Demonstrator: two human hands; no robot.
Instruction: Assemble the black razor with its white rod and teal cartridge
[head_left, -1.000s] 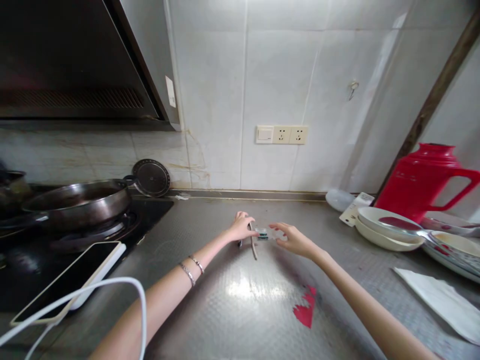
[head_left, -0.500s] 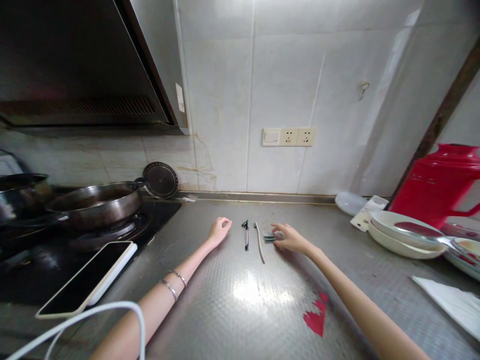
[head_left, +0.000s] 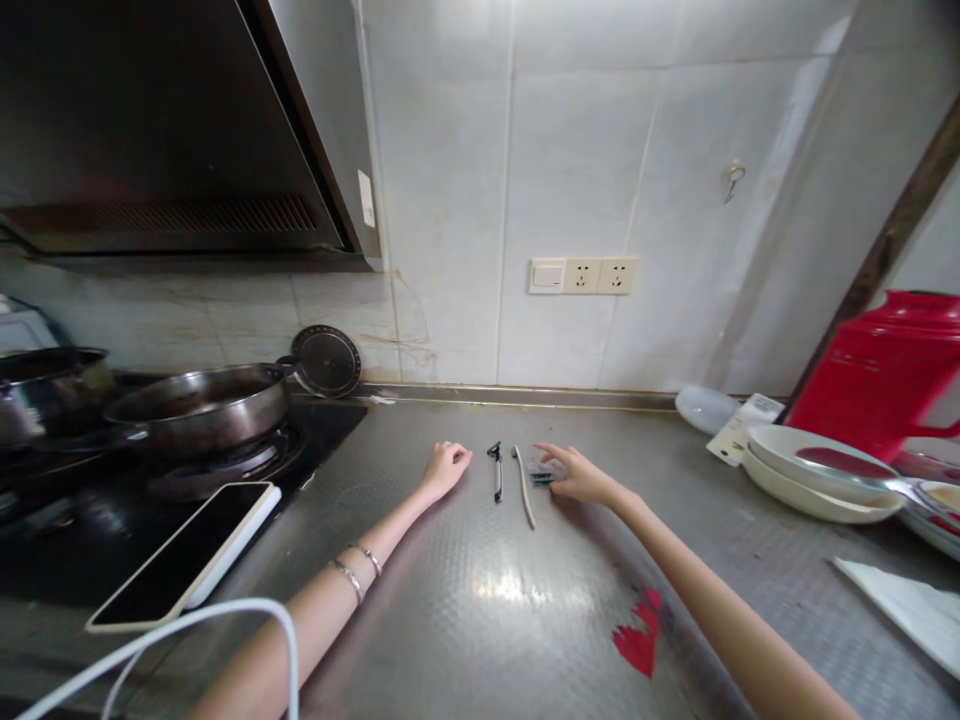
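Observation:
My left hand (head_left: 448, 468) rests on the metal counter (head_left: 420, 640) with its fingers curled in, nothing visible in them. Just right of it lies a razor (head_left: 497, 474) with a dark green head and a slim handle, upright in my view. Beside the razor is a thin white stick-like thing (head_left: 524, 490), perhaps a toothbrush. My right hand (head_left: 581, 475) is over a small clear plastic pack (head_left: 541, 478) with dark green pieces inside. Its fingers are spread around the pack's right side; whether the thumb touches it, I cannot tell.
On the left are a phone (head_left: 184, 555), a white cable (head_left: 225, 608), and a pan (head_left: 199, 405) on the stove. A torn red scrap (head_left: 639, 635) lies in front. At right stand stacked bowls (head_left: 810, 490), a red thermos (head_left: 874, 375) and a white sheet (head_left: 904, 605).
My right hand's fingers have spread and lifted a little off the pack. The whole view has shifted slightly; my left hand, the razor and the white stick keep their places on the counter.

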